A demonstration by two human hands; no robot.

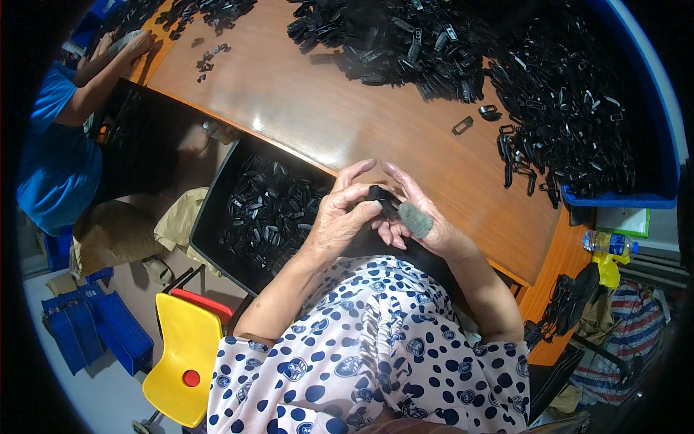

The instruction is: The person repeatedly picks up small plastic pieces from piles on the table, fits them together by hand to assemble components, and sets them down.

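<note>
Over the near edge of the wooden table, both my hands meet around small black plastic parts (383, 198) that look like buckle pieces. My left hand (334, 223) pinches them between thumb and fingers. My right hand (438, 233) closes on them from the other side, its index finger raised; a grey-green pad (415, 220) wraps its thumb and hides part of the grip. How many parts are held, I cannot tell. Below my left hand, a black bin (207, 217) holds many similar parts. Two loose buckle pieces (463, 126) lie on the table beyond my right hand.
Large heaps of black parts (412, 50) cover the table's far side and spill from a blue bin (622, 201) at right. A bottle (606, 241) stands by the right edge. At left are a yellow chair (177, 354), blue crates (119, 329) and a co-worker in blue (61, 159).
</note>
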